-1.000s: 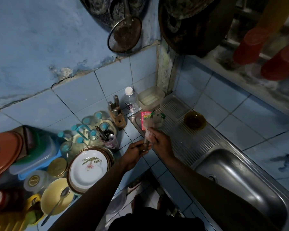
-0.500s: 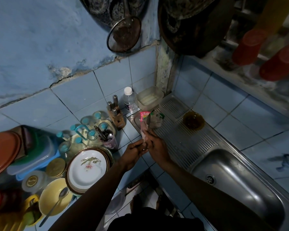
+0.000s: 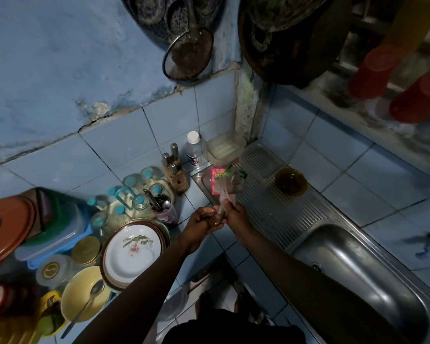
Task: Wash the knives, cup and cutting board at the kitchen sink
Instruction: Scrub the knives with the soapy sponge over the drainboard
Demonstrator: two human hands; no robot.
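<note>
Left hand [image 3: 204,219] and right hand [image 3: 233,214] both grasp a slim metal-handled knife [image 3: 221,214], blade toward twelve o'clock.

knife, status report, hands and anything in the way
Left hand and right hand both gripping knife. Held over counter edge, left of sink. Nothing in the way.

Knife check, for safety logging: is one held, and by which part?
Yes: the left hand grips a knife by its handle; the right hand is at the blade.

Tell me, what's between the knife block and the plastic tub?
A clear water bottle with a white cap stands between the knife block and the tub, seen in the head view.
</note>
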